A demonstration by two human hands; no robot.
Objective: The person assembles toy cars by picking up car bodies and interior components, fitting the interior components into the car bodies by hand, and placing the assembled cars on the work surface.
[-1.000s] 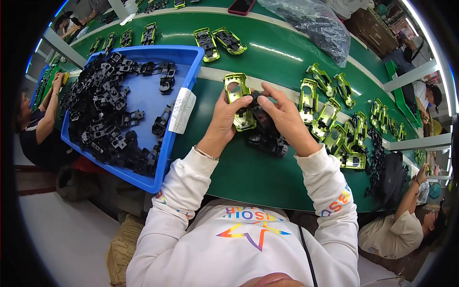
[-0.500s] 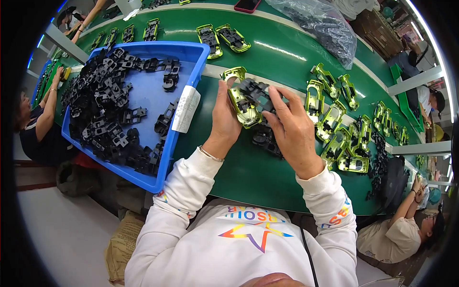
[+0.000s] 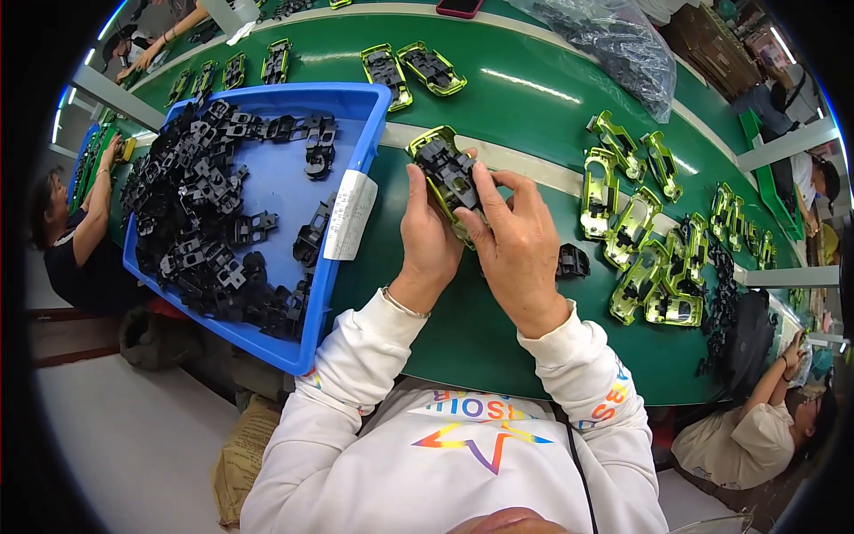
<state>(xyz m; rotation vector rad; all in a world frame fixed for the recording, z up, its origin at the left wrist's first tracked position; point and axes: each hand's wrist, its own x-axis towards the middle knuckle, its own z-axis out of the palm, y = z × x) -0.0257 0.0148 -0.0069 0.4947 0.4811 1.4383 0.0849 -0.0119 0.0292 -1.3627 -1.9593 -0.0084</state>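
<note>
My left hand (image 3: 429,240) is closed round a lime-green toy car body shell (image 3: 427,141), held underside up over the table. A black plastic car interior piece (image 3: 447,178) lies inside the shell and covers most of its hollow. At the shell's right side, my right hand (image 3: 525,249) pinches thumb and forefinger on the edge of the black piece, partly hiding it. A loose black part (image 3: 572,261) rests on the table just beside my right hand.
A blue bin (image 3: 307,343) of black interior pieces (image 3: 209,178) stands at left. Several green shells (image 3: 633,227) lie at right, near small black parts (image 3: 719,303). Fitted cars (image 3: 387,76) sit on the green belt behind, along with a plastic bag (image 3: 614,53). Other people work at both sides.
The black interior piece, held tilted above the shell before, is now down inside it. My right hand has moved left and closer to my left hand.
</note>
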